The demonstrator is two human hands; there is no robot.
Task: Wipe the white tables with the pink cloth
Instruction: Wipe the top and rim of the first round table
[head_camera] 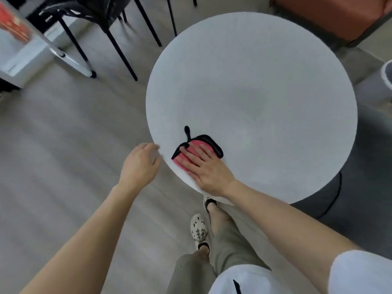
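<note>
A round white table (254, 92) fills the middle and right of the head view. A pink cloth (196, 145) with a black border and a black loop lies near the table's front-left edge. My right hand (203, 166) lies flat on the cloth with straight fingers, pressing it to the tabletop and covering most of it. My left hand (141, 164) is at the table's left rim, its fingers loosely curled against the edge.
Black chair legs (118, 49) stand on the grey floor behind the table to the left. An orange-brown seat (331, 15) is at the back right. A grey bin rim (387, 75) shows at the right edge. My feet (199, 230) stand just before the table.
</note>
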